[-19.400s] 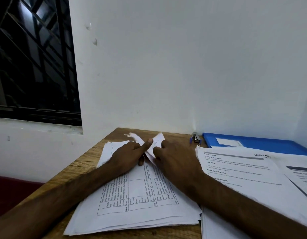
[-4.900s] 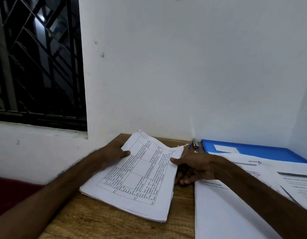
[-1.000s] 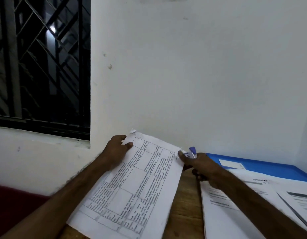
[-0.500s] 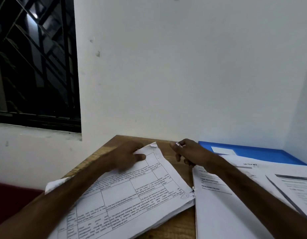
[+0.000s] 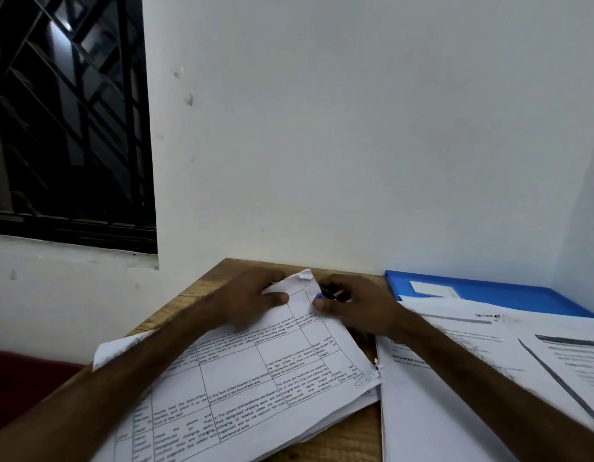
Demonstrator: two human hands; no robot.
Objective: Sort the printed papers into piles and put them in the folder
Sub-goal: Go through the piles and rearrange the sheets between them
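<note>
A stack of printed papers point(image 5: 272, 378) with a table grid on top lies slanted on the wooden table point(image 5: 195, 295). My left hand point(image 5: 249, 301) grips its far corner, thumb on the top sheet. My right hand point(image 5: 359, 308) holds a small blue-and-black stapler point(image 5: 324, 294) against the same corner, which is crumpled. The blue folder point(image 5: 489, 291) lies shut at the back right by the wall. A second pile of printed sheets point(image 5: 455, 395) overlaps the folder's front edge under my right forearm.
A white wall stands just behind the table. To the left is a dark barred window point(image 5: 65, 128). The table's left edge runs close to my left forearm, with a dark red surface point(image 5: 18, 378) beyond it.
A second ago the stack was held up off the table; now it lies flat. My right hand has brought the stapler in to the stack's far corner, close to my left hand.
</note>
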